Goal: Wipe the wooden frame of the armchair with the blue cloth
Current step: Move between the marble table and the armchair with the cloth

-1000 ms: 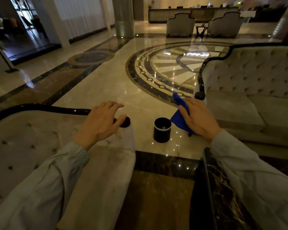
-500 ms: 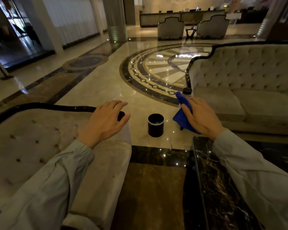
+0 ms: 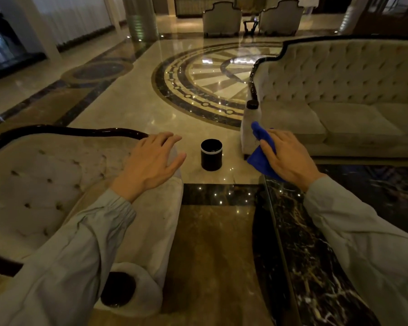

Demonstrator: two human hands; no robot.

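A cream tufted armchair (image 3: 45, 175) fills the lower left, edged by a dark glossy wooden frame (image 3: 68, 131) along its top. My left hand (image 3: 151, 161) rests flat with fingers spread on the far end of the armrest, covering the frame's tip. A round dark wooden end cap (image 3: 118, 291) shows on the near armrest roll. My right hand (image 3: 287, 156) holds the blue cloth (image 3: 260, 154) out in front, above the far corner of a black marble table (image 3: 316, 255), apart from the armchair.
A small black cylindrical bin (image 3: 211, 155) stands on the marble floor between my hands. A cream tufted sofa (image 3: 339, 90) with a dark frame occupies the right. Two more armchairs (image 3: 222, 20) and a column (image 3: 141, 17) stand far back.
The view has tilted down and shifted left, bringing more of the near armrest and table into sight. My left hand now covers the frame's tip; my right hand still holds the cloth.
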